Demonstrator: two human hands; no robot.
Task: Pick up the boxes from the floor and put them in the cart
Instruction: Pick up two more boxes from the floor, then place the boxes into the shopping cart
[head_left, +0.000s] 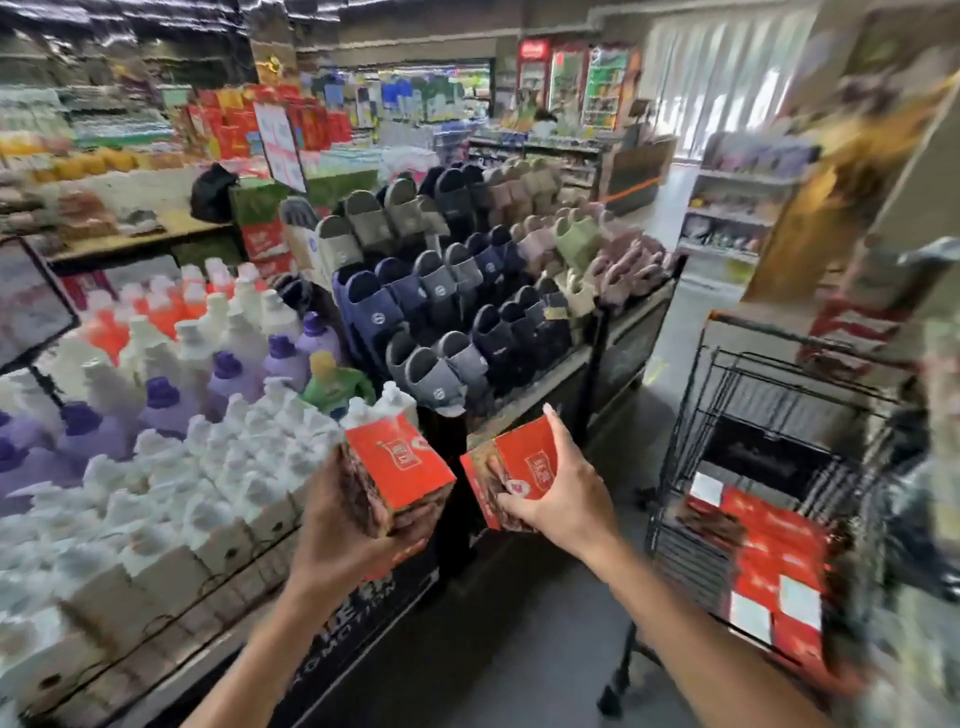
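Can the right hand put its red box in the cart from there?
Probably yes. The right hand grips a red box, and the cart stands open-topped just to its right with nothing between them. It may need a short reach or step over.

Shop aisle: grey floor (498, 639), slipper rack (467, 291) (bottles (171, 415) beside), bright curtained window (727, 78).
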